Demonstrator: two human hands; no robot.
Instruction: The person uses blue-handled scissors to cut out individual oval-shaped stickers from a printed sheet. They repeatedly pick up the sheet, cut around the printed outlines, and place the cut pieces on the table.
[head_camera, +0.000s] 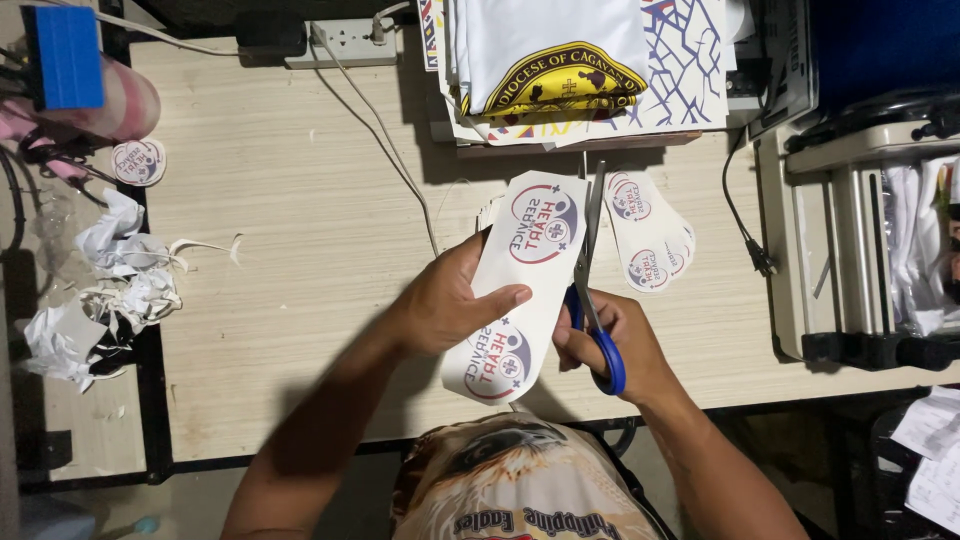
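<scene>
My printed shirt (520, 490) below, left hand (445, 305) fingers clamped on the round-logo sticker strip (520, 290) above the surface (290, 250), right hand (610, 340) fingers closed through blue-handled scissors (592, 280), mid-cut along the strip's right edge; next snip needs steady alignment.

Sticker strip (520, 290) is smooth semi-gloss white paper with printed round logos, scissors (592, 270) have bright metal blades and glossy blue plastic handles, desk (280, 250) is pale matt wood-grain laminate, scraps (110, 290) are crumpled matt white paper.
</scene>
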